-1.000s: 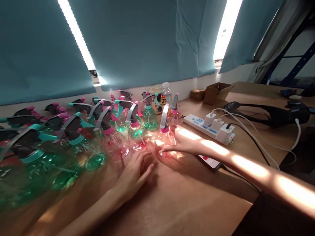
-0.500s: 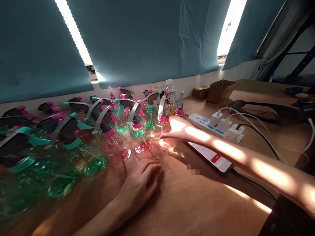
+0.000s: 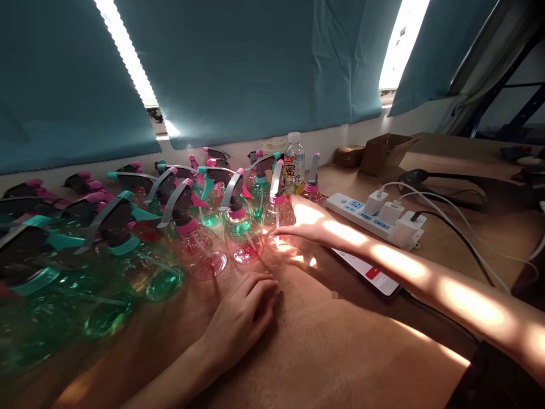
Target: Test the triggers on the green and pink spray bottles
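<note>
A clear pink spray bottle [image 3: 276,218] with a pink collar and grey trigger stands upright on the table. My right hand [image 3: 304,220] is wrapped round its right side, the thumb across the front; the other fingers are hidden behind. Lying on the tabletop, my left hand [image 3: 244,307] is loosely curled, with a gap between thumb and fingers and nothing in it. Just beyond it are two more pink spray bottles, one nearer the middle [image 3: 244,241] and one farther left [image 3: 198,250]. Green spray bottles [image 3: 147,267] crowd the left side.
Behind my right hand stand another pink spray bottle [image 3: 313,190] and a labelled drink bottle [image 3: 295,165]. A power strip [image 3: 351,210] with plugged-in chargers and a phone [image 3: 370,272] lie to the right, under and beyond my forearm. Farther back are an open cardboard box [image 3: 385,153] and a black headset-like device [image 3: 447,184].
My right hand has pushed the pink spray bottle back and slightly left, beside the others. My left hand has drawn back a little and its fingers have curled. The view has shifted slightly.
</note>
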A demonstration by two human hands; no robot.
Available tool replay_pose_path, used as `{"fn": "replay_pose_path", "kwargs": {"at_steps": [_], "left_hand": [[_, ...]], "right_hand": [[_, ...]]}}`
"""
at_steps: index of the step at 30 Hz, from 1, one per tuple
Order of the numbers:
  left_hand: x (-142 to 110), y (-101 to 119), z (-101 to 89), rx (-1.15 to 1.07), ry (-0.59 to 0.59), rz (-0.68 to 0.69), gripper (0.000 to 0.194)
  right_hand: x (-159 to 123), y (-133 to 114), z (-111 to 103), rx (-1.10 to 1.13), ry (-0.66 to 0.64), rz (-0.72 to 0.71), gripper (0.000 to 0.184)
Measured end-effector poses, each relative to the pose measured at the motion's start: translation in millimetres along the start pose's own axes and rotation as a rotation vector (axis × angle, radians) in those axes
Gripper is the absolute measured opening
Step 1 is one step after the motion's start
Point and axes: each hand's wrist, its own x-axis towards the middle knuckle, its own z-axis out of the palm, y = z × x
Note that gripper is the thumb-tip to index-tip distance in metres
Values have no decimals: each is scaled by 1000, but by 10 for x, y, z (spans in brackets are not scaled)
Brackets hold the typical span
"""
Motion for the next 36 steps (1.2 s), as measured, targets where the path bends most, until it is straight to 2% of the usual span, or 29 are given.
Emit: {"fn": "replay_pose_path", "kwargs": {"at_steps": [3, 6, 8, 11, 12, 14, 16, 18, 21, 25, 30, 33, 36], "left_hand": [[14, 23, -33, -9, -14, -11, 21], [23, 32, -53, 1, -41, -28, 21], [35, 19, -39, 15, -41, -23, 21], [91, -2, 22, 29, -21, 9, 22], [123, -1, 47, 30, -17, 19, 22], [201, 21, 96, 26, -19, 31, 20], [290, 64, 138, 20, -17, 40, 17], [375, 111, 171, 14, -12, 51, 15], [474, 159, 211, 0, -7, 65, 15], [548, 156, 265, -31, 10, 73, 16], [644, 157, 261, -82, 57, 46, 17], [707, 209, 161, -114, 117, -42, 14], [722, 294, 4, -168, 229, -148, 18]], "right_hand": [[-201, 14, -112, 47, 83, 17, 67], [-381, 106, -309, 155, 86, 147, 39], [-430, 223, -435, 157, 151, 210, 29], [-362, 439, -517, 140, 341, 229, 37], [-305, 504, -510, 166, 377, 239, 45], [-159, 596, -454, 262, 371, 228, 59], [-4, 627, -372, 293, 359, 207, 62], [124, 608, -296, 305, 357, 193, 55], [228, 557, -227, 308, 361, 178, 35], [223, 538, -236, 340, 374, 156, 30], [-19, 456, -455, 375, 409, 102, 29], [-333, 277, -613, 374, 405, 25, 28], [-678, 47, -637, 383, 367, 8, 26]]}}
